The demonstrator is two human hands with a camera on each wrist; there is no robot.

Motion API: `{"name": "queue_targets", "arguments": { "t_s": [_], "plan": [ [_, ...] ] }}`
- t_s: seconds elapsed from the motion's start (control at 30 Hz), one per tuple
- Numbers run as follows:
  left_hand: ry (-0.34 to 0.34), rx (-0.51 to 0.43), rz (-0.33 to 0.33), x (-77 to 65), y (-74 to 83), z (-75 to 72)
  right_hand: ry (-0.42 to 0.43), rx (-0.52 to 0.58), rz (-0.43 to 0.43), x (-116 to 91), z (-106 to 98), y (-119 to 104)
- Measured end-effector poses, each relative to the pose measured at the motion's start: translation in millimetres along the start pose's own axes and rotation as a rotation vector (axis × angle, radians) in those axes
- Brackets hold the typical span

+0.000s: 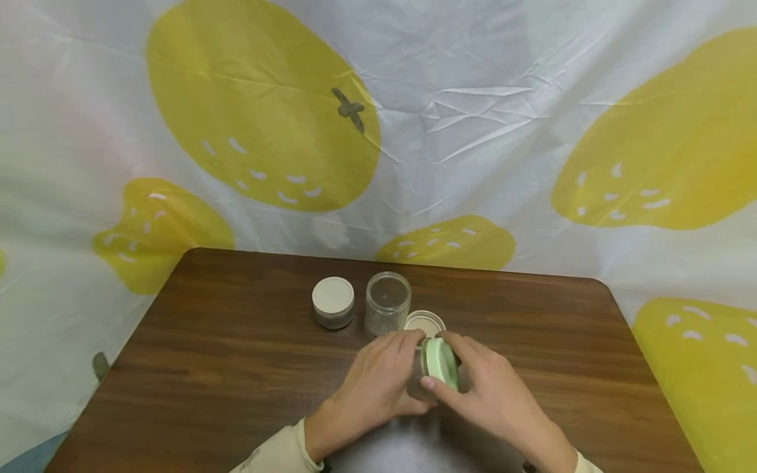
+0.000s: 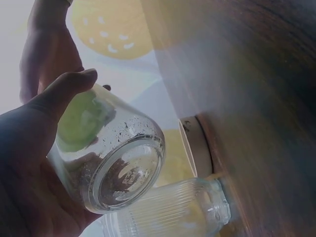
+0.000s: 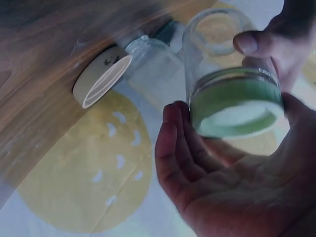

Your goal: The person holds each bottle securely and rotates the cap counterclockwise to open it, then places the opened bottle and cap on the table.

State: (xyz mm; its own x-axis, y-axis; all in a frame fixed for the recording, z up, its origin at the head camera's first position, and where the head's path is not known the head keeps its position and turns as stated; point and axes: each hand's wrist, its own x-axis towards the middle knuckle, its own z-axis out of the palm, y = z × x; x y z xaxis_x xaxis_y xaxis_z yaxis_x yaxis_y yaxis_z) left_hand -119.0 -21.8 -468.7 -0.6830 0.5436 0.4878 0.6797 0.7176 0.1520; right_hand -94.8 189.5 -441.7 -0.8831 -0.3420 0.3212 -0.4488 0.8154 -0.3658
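Observation:
Tilted on its side above the tabletop is a clear glass jar (image 2: 129, 129), gripped round its body by my left hand (image 1: 374, 380). A pale green lid (image 1: 439, 362) sits at the jar's mouth. The thumb and fingers of my right hand (image 1: 503, 389) hold that lid by its rim. In the right wrist view the green lid (image 3: 237, 106) lies against the mouth, but I cannot tell whether it is screwed tight. Just beyond the hands, a ribbed open jar (image 1: 387, 303) stands upright beside a cream lid (image 3: 101, 76), which lies with its inside up.
A short jar with a white lid (image 1: 333, 299) stands left of the ribbed jar. Everything rests on a dark wooden table (image 1: 236, 368). A white cloth with yellow fruit prints (image 1: 461, 118) hangs behind the table's far edge.

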Motion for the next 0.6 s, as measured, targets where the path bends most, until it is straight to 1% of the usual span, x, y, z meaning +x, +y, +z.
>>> {"name": "queue_targets", "arguments": {
  "t_s": [0.1,0.2,0.37,0.6],
  "plan": [
    [-0.02,0.003,0.002,1.2,0.5,0.4,-0.025,0.017,-0.041,-2,-4,4],
    [-0.021,0.002,0.002,1.4,0.7,0.5,-0.045,0.02,-0.06,-3,-7,7],
    [-0.022,-0.014,-0.005,2.2,0.2,1.0,-0.041,0.019,-0.067,-4,-9,9],
    [-0.051,-0.036,-0.03,3.9,0.0,2.5,-0.036,0.032,-0.085,-5,-12,11]
  ]
}}
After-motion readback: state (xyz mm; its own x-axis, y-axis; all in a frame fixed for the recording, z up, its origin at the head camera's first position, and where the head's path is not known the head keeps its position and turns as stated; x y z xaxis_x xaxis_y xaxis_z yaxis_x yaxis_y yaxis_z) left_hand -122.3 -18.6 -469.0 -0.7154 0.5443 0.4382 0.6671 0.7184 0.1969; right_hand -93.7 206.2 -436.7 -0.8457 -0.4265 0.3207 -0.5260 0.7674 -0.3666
